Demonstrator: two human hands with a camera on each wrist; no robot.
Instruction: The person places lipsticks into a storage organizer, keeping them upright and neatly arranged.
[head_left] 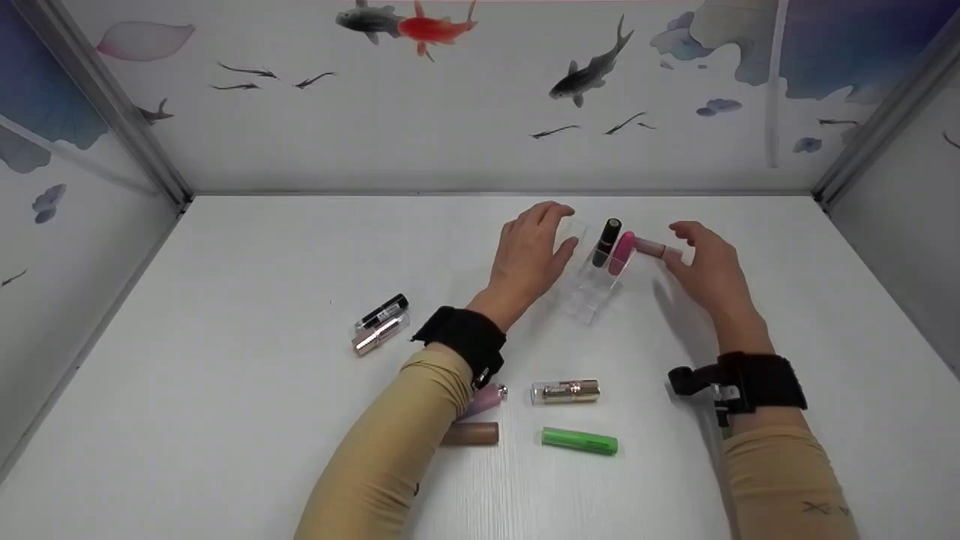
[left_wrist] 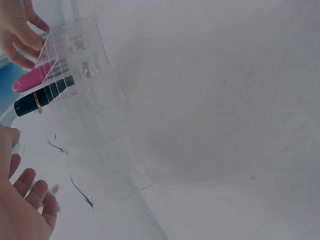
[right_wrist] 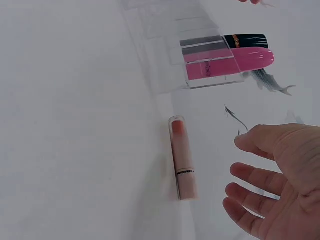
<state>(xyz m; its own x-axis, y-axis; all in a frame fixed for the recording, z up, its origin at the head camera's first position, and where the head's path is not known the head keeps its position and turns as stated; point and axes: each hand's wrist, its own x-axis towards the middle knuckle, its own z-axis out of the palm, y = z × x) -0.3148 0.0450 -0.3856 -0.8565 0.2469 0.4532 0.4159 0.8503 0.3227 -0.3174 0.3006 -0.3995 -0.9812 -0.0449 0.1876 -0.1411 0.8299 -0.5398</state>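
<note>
A clear plastic lipstick organizer (head_left: 589, 289) stands on the table between the hands. In its slots at one end are a black lipstick tube (head_left: 607, 241) and a bright pink tube (head_left: 622, 253). My left hand (head_left: 531, 251) hovers by the organizer's left side, its fingers loosely bent and holding nothing. A pale pink lip gloss tube (right_wrist: 183, 157) lies on the table just right of the organizer. Beside that tube is my right hand (right_wrist: 280, 182), fingers spread and apart from it in the right wrist view. The left wrist view shows the organizer's clear compartments (left_wrist: 100, 115).
Left of the hands lie a black-capped lipstick (head_left: 382, 310) and a rose-gold one (head_left: 380, 334). Nearer me are a gold lipstick (head_left: 566, 391), a green tube (head_left: 580, 441), a brown tube (head_left: 472, 433) and a purple-pink tube (head_left: 486, 400), the last two partly under the left sleeve.
</note>
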